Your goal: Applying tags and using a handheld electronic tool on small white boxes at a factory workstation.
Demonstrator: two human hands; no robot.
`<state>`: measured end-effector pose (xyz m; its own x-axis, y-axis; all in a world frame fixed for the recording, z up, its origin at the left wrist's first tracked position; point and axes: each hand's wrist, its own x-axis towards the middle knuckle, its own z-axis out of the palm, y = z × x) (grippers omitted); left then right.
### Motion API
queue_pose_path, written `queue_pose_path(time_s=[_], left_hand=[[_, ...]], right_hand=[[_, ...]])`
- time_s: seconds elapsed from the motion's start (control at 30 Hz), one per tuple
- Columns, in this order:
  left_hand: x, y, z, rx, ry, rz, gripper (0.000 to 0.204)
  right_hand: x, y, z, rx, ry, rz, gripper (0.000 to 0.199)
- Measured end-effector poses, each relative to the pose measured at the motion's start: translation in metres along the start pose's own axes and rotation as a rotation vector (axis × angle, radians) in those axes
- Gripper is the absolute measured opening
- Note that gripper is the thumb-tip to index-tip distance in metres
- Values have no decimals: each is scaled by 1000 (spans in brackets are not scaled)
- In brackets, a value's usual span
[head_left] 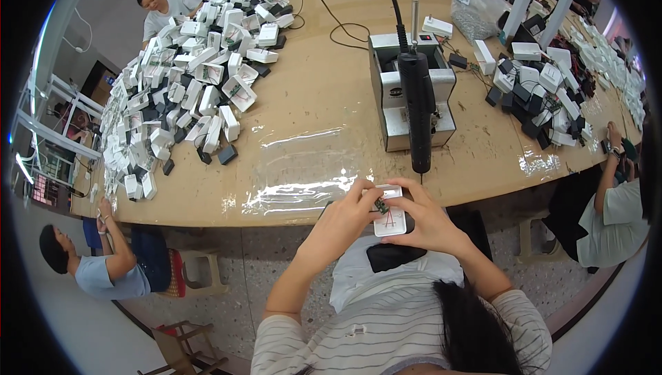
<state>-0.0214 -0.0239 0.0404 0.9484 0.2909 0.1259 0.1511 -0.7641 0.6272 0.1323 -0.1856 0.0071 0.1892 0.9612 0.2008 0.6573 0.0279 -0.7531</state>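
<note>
Near the table's front edge, above my lap, both my hands meet at an open white plastic housing [392, 225] with thin red wires inside. My right hand [429, 222] is closed round the housing's right side, thumb and fingers at its edges. A small green circuit board [381, 206] lies over the housing's left part, pinched in the fingers of my left hand [346, 218]. The board is partly hidden by those fingertips. Just beyond my hands hangs a black electric screwdriver [415, 109], its tip pointing down, untouched.
Behind the screwdriver stands a metal box-shaped device [385, 116]. A large heap of white housings and black blocks [186, 78] covers the table's left; a smaller pile [545, 89] lies right. A plastic bag of small parts [474, 13] stands beyond it. Co-workers [103, 271] sit around.
</note>
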Motion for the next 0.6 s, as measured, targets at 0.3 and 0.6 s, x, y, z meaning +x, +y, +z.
queue_pose_path(time_s=[0.3, 0.6], left_hand=[[2, 2, 16, 213, 81, 82, 25], [12, 7, 33, 218, 114, -14, 24]], right_hand=[[1, -1, -13, -12, -78, -10, 74], [-2, 2, -8, 183, 69, 68, 79]])
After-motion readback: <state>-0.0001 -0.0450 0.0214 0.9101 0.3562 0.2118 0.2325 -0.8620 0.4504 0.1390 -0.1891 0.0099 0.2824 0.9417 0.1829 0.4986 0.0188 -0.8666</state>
